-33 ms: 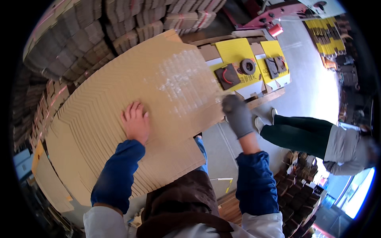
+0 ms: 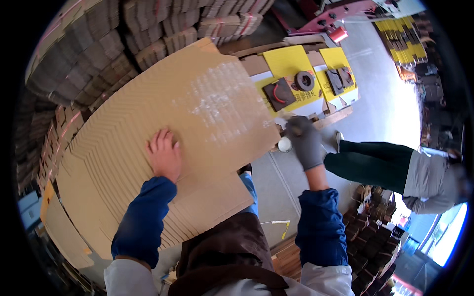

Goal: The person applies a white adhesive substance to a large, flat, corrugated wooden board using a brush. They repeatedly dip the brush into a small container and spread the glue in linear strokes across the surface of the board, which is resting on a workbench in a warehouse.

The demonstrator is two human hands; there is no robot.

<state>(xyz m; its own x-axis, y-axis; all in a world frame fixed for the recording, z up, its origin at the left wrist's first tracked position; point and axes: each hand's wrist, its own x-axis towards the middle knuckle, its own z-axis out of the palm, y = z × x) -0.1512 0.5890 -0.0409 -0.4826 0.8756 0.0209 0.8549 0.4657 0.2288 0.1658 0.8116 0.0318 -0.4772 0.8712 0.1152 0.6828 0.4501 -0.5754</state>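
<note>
A fanned stack of brown cardboard sheets (image 2: pixel 133 148) spreads in front of me. My bare left hand (image 2: pixel 165 155) lies flat on the top sheet, fingers stretched out. Whitish glossy streaks (image 2: pixel 222 98) cover the sheet's far right part. Just beyond the right edge of the cardboard is my right hand (image 2: pixel 304 142), in a grey glove with its fingers curled closed. A pale bit shows at its fingers, but what it grips is too blurred to name. Close beside the glove, a white round thing (image 2: pixel 285 144), like a cup, is partly visible.
Yellow printed cardboard stacks (image 2: pixel 291 59) stand at the far right, with dark flat blocks (image 2: pixel 279 93) and a dark ring (image 2: pixel 304 81) on top. Bundled cardboard (image 2: pixel 163 49) rises behind. A person in dark green trousers (image 2: pixel 375 160) stands at the right. A pinkish-red machine (image 2: pixel 326 22) is at the back.
My gloved right hand has shifted a little to the right, away from the cardboard's edge. More of the white round thing now shows. My left hand stays on the sheet.
</note>
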